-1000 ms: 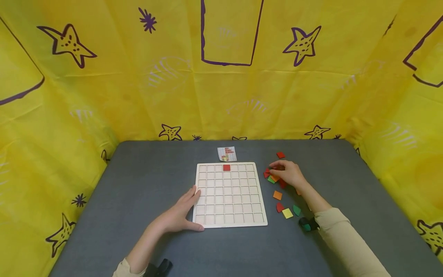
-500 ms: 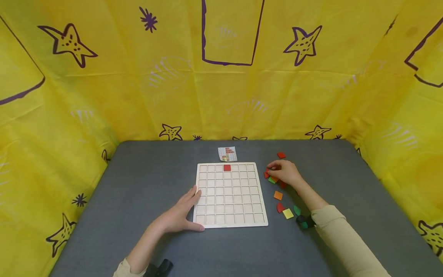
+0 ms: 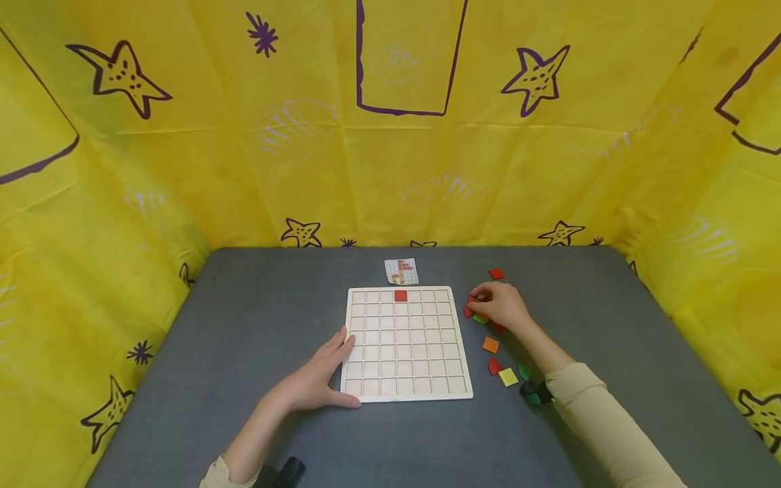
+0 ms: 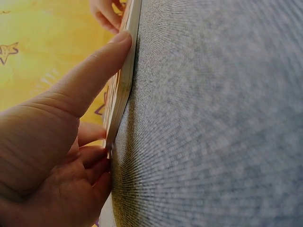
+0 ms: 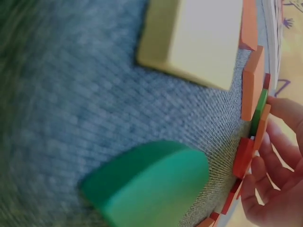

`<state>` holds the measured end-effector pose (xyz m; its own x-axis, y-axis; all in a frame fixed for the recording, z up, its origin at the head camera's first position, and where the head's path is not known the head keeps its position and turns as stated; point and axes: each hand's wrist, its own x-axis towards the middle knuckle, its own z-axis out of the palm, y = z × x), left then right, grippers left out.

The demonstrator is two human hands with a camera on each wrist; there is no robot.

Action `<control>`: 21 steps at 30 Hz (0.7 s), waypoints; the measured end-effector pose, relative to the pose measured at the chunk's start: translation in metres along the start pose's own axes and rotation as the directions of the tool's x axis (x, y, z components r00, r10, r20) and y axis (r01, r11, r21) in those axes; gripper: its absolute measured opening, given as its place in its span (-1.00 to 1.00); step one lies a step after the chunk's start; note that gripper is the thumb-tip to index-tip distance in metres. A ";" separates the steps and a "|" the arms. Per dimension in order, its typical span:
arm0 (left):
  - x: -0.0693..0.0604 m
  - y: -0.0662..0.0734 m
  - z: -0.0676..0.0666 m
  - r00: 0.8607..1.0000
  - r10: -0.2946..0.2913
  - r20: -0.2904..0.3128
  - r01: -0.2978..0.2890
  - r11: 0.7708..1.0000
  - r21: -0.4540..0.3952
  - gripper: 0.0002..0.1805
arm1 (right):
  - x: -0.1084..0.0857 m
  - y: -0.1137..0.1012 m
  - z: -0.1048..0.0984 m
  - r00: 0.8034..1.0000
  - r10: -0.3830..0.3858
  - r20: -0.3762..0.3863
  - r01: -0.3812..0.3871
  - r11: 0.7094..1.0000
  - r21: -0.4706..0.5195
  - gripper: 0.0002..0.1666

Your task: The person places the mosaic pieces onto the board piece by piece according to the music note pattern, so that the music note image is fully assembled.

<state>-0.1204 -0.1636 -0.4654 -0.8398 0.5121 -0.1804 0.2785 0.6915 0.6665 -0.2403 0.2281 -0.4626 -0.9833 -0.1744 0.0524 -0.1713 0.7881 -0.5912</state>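
A white square board with a grid of cells lies on the grey table. One red square tile sits in its top row. My left hand rests at the board's lower left corner, fingers along the left edge and thumb at the near edge; the left wrist view shows this thumb against the board's side. To the right of the board, my right hand pinches a small red piece between thumb and forefinger. Another red piece and a green piece lie by the fingertips, partly covered.
Beyond the board lies a small printed pattern card. A red tile lies past my right hand. Nearer are an orange tile, a red rounded piece, a yellow tile and a green leaf-shaped piece. Yellow cloth surrounds the table.
My right hand has shifted slightly left, its thumb and forefinger closing in on the red pieces. One red piece has slid a little toward the board. My left hand stays put.
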 end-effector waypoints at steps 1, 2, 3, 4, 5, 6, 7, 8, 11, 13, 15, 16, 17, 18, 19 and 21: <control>0.000 0.000 0.000 1.000 0.003 0.000 -0.003 1.000 -0.001 0.26 | 0.000 0.000 0.001 1.000 0.001 -0.002 -0.001 1.000 0.000 -0.70; 0.000 -0.001 0.000 1.000 0.005 0.001 -0.005 1.000 -0.002 0.26 | 0.001 0.000 0.001 1.000 0.003 -0.005 -0.003 1.000 -0.002 -0.70; 0.000 -0.001 0.000 1.000 0.008 0.001 -0.008 1.000 -0.002 0.26 | 0.001 0.001 0.002 1.000 0.004 -0.007 -0.004 1.000 -0.001 -0.71; 0.000 -0.001 0.000 1.000 0.011 0.000 -0.011 1.000 -0.003 0.26 | 0.002 0.001 0.002 1.000 0.008 -0.010 -0.008 1.000 0.001 -0.71; -0.001 -0.001 0.000 1.000 0.013 0.000 -0.013 1.000 -0.003 0.26 | 0.002 0.002 0.003 1.000 0.012 -0.012 -0.012 1.000 0.004 -0.72; -0.001 -0.001 0.000 1.000 0.016 0.000 -0.016 1.000 -0.004 0.26 | 0.002 0.002 0.003 1.000 0.016 -0.016 -0.015 1.000 0.006 -0.72; -0.001 -0.002 0.000 1.000 0.017 -0.001 -0.017 1.000 -0.004 0.25 | 0.002 0.002 0.004 1.000 0.017 -0.019 -0.017 1.000 0.010 -0.72; -0.001 -0.002 0.000 1.000 0.019 -0.001 -0.019 1.000 -0.004 0.25 | 0.002 0.003 0.004 1.000 0.019 -0.023 -0.019 1.000 0.016 -0.72; -0.001 -0.002 0.000 1.000 0.017 0.000 -0.017 1.000 -0.003 0.25 | 0.001 0.003 0.006 0.999 0.046 -0.027 -0.044 0.998 0.054 -0.70; -0.001 -0.002 0.000 1.000 0.015 0.002 -0.015 1.000 -0.003 0.25 | 0.001 0.003 0.007 0.997 0.076 -0.022 -0.073 0.992 0.100 -0.68; -0.001 -0.001 0.000 1.000 0.011 0.002 -0.011 1.000 -0.005 0.25 | 0.001 0.000 0.009 0.994 0.105 -0.016 -0.102 0.983 0.151 -0.65; -0.001 -0.001 0.000 1.000 0.009 0.002 -0.009 1.000 -0.008 0.25 | 0.001 -0.002 0.009 0.993 0.116 -0.013 -0.112 0.978 0.178 -0.64; -0.001 -0.001 0.000 1.000 0.006 0.002 -0.006 1.000 -0.009 0.26 | 0.001 -0.005 0.010 0.992 0.125 -0.009 -0.120 0.971 0.206 -0.62; -0.001 -0.001 0.000 1.000 0.004 0.001 -0.004 1.000 -0.011 0.26 | 0.001 -0.007 0.011 0.992 0.128 -0.004 -0.124 0.964 0.235 -0.61; -0.001 -0.001 0.000 1.000 0.002 0.001 -0.002 1.000 -0.012 0.26 | 0.001 -0.010 0.013 0.992 0.130 0.001 -0.126 0.957 0.260 -0.59; 0.000 -0.001 0.000 1.000 -0.003 0.000 0.003 1.000 -0.014 0.26 | 0.002 -0.017 0.016 0.991 0.135 0.015 -0.133 0.940 0.315 -0.59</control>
<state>-0.1204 -0.1645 -0.4655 -0.8404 0.5103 -0.1826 0.2694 0.6857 0.6762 -0.2381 0.2055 -0.4654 -0.9964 -0.0753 -0.0400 -0.0110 0.5779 -0.8160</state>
